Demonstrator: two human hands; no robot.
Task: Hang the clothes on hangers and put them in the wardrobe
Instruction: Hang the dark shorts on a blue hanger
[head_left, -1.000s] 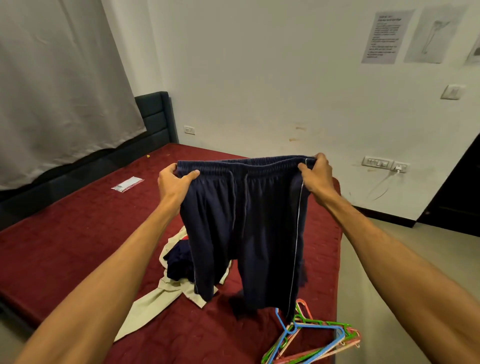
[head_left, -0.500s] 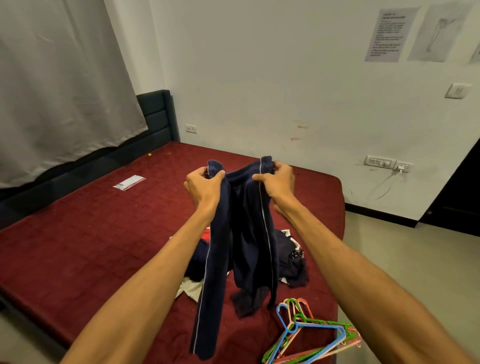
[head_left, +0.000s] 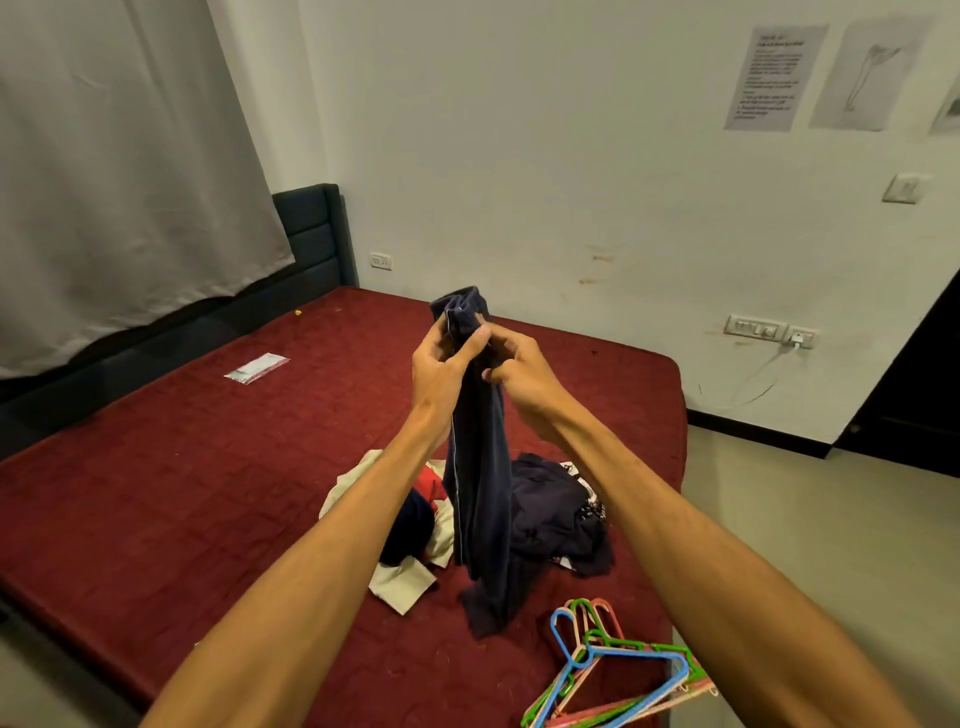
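Navy shorts with a thin white side stripe hang folded lengthwise above the bed. My left hand grips the gathered waistband from the left. My right hand is curled against the same waistband from the right, pinching the fabric just below the top. The legs dangle down and touch the mattress. A bundle of blue, green and pink plastic hangers lies on the bed's near right corner. A pile of other clothes, dark, cream and red, lies behind the shorts.
The dark red mattress fills the left and middle. A small plastic packet lies near the headboard. A grey curtain hangs at left, a white wall with sockets at the back, and a dark doorway at right.
My hands came together from wide apart, folding the spread waistband in half. The shorts now hang as one narrow strip instead of a flat panel.
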